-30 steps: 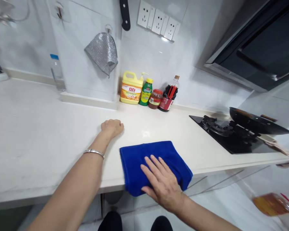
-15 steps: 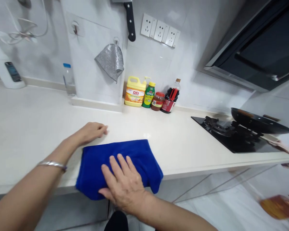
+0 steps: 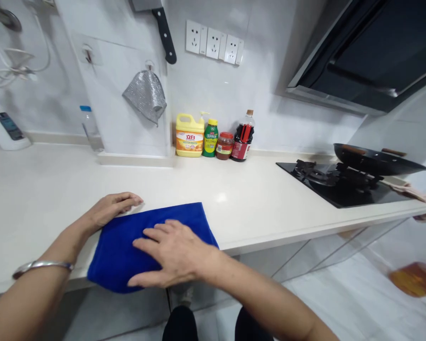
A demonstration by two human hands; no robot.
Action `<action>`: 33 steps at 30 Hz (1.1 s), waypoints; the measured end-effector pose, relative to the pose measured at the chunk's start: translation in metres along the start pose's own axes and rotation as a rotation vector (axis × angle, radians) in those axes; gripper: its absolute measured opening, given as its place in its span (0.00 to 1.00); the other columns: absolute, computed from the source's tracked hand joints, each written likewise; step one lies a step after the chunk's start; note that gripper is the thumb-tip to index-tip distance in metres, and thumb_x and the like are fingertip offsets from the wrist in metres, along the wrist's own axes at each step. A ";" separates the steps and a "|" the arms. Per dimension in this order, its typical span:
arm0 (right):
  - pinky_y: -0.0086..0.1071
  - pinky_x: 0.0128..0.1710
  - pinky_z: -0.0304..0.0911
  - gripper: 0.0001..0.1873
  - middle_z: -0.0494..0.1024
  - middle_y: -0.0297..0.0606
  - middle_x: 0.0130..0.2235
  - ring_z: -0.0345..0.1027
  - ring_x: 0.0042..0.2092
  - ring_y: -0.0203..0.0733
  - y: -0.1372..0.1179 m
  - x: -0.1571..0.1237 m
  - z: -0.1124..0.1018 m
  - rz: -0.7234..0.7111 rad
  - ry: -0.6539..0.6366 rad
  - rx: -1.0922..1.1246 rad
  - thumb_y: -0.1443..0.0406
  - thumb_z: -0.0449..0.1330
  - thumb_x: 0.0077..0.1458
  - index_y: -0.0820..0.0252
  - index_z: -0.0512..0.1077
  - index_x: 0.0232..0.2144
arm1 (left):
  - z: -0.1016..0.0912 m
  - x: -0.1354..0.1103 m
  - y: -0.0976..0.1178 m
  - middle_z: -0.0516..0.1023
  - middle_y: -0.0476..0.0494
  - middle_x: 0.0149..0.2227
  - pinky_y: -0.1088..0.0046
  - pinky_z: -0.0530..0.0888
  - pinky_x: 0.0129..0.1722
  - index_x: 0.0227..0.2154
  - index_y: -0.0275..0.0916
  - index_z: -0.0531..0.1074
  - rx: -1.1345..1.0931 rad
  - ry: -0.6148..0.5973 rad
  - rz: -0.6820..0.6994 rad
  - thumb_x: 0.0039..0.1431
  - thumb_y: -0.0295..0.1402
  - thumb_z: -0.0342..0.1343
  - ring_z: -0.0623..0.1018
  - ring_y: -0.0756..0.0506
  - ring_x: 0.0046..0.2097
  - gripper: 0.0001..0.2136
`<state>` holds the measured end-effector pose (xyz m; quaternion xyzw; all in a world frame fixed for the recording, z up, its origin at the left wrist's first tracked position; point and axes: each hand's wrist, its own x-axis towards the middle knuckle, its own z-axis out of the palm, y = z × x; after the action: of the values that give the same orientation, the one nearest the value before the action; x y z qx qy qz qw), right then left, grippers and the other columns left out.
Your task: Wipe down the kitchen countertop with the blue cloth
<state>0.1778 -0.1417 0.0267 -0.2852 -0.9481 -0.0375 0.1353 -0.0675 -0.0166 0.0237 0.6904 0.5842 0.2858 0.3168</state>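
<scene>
A folded blue cloth (image 3: 124,241) lies on the white countertop (image 3: 270,203) at its front edge, partly hanging over it. My right hand (image 3: 170,253) lies flat on top of the cloth, fingers spread and pointing left. My left hand (image 3: 111,208) rests on the counter at the cloth's far left corner, fingers stretched out and touching its edge. A silver bracelet (image 3: 42,266) sits on my left wrist.
A yellow detergent jug (image 3: 189,136), a green bottle (image 3: 210,138), a red jar (image 3: 224,146) and a dark sauce bottle (image 3: 243,137) stand by the wall. A gas stove (image 3: 326,182) with a black wok (image 3: 376,162) is at the right. A knife (image 3: 165,31) and grey cloth (image 3: 144,94) hang above.
My right hand has slid the blue cloth leftward along the counter's front edge. My left hand has drawn back toward me, opened from a fist and now touches the cloth's corner.
</scene>
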 end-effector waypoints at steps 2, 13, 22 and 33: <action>0.49 0.69 0.39 0.42 0.62 0.46 0.65 0.53 0.67 0.50 0.018 -0.010 -0.006 -0.081 -0.013 0.022 0.40 0.53 0.59 0.60 0.57 0.65 | 0.001 0.001 -0.002 0.79 0.47 0.37 0.72 0.69 0.40 0.35 0.41 0.78 -0.011 0.000 0.003 0.43 0.58 0.57 0.72 0.44 0.37 0.26; 0.48 0.69 0.41 0.36 0.55 0.43 0.69 0.45 0.70 0.44 0.086 -0.117 -0.018 0.013 -0.082 0.053 0.49 0.53 0.65 0.57 0.51 0.68 | 0.001 -0.004 0.006 0.80 0.48 0.43 0.68 0.66 0.49 0.37 0.43 0.78 0.152 0.013 0.000 0.52 0.56 0.52 0.74 0.41 0.44 0.23; 0.50 0.68 0.46 0.34 0.63 0.48 0.65 0.44 0.69 0.54 0.025 -0.058 -0.014 -0.156 0.178 -0.091 0.49 0.54 0.64 0.65 0.61 0.63 | 0.001 -0.001 0.002 0.81 0.49 0.42 0.70 0.66 0.49 0.37 0.42 0.78 0.181 0.020 0.008 0.53 0.55 0.52 0.75 0.42 0.44 0.23; 0.63 0.63 0.50 0.33 0.55 0.35 0.69 0.45 0.68 0.58 0.019 -0.032 0.020 0.112 0.051 -0.110 0.44 0.47 0.65 0.47 0.53 0.67 | -0.002 0.002 -0.004 0.80 0.53 0.46 0.71 0.63 0.55 0.39 0.46 0.78 0.204 0.068 -0.035 0.51 0.58 0.52 0.73 0.40 0.52 0.23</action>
<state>0.2093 -0.1403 -0.0019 -0.3437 -0.9235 -0.0893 0.1453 -0.0710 -0.0138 0.0223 0.6985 0.6327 0.2425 0.2300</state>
